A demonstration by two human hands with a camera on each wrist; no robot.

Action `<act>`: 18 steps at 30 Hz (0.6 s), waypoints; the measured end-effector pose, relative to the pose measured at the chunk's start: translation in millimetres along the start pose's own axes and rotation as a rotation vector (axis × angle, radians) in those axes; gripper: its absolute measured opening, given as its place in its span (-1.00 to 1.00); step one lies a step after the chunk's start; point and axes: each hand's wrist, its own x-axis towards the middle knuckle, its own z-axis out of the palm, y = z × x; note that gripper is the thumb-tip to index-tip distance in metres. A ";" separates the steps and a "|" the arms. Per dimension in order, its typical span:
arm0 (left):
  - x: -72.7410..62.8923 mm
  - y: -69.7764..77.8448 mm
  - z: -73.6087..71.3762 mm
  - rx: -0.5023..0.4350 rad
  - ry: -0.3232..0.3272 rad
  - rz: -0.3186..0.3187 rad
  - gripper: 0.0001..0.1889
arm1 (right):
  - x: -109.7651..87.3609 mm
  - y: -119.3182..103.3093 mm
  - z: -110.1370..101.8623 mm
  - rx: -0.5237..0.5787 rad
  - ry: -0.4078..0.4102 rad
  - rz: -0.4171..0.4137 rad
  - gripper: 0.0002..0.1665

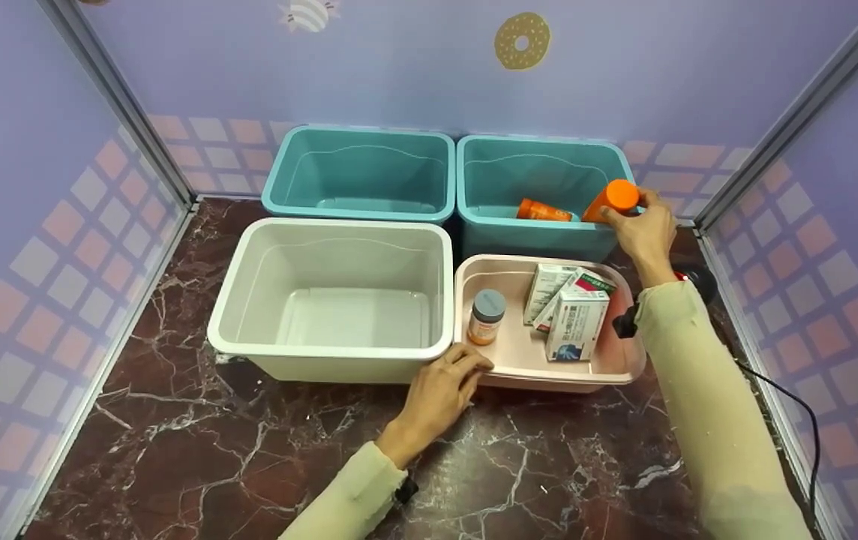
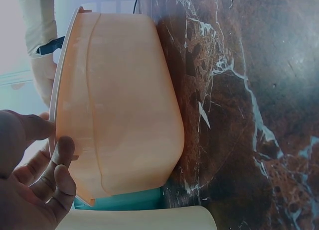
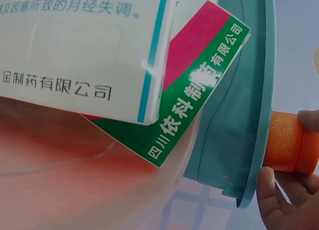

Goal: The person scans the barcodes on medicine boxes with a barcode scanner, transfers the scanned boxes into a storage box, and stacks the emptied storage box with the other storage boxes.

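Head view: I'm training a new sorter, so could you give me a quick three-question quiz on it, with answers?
1. Which hand holds an orange bottle?
2. True or false: the grey-capped bottle lies on its side in the pink bin.
3. The left hand touches: A) a blue bin; B) the pink bin's rim; C) a medicine box.

Key:
1. The right hand.
2. False; it stands upright.
3. B.

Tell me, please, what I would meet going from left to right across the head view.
White bin, gray-capped bottle, loose orange bottle, held orange bottle, right hand, black cable.
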 end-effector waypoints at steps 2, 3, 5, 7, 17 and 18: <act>0.0 -0.2 0.0 0.004 0.002 0.002 -0.83 | -0.1 -0.3 0.7 -0.010 -0.009 -0.007 -0.19; 0.0 -0.2 0.1 0.006 0.002 0.003 -0.83 | -0.1 -0.6 1.2 -0.013 -0.012 -0.010 -0.19; -0.4 -0.4 0.7 0.007 0.003 0.003 -0.83 | -0.1 -0.7 2.9 -0.015 -0.018 -0.012 -0.20; -0.8 -0.3 0.9 0.006 0.002 0.001 -0.84 | -0.1 -0.5 4.4 -0.013 -0.018 -0.013 -0.22; -0.5 -1.1 1.3 -0.005 0.020 0.008 -0.84 | -1.1 -0.3 7.6 -0.014 -0.045 0.030 -0.29; -0.5 -1.4 1.1 -0.009 0.020 0.007 -0.84 | -1.3 -0.9 7.5 -0.007 -0.044 0.029 -0.31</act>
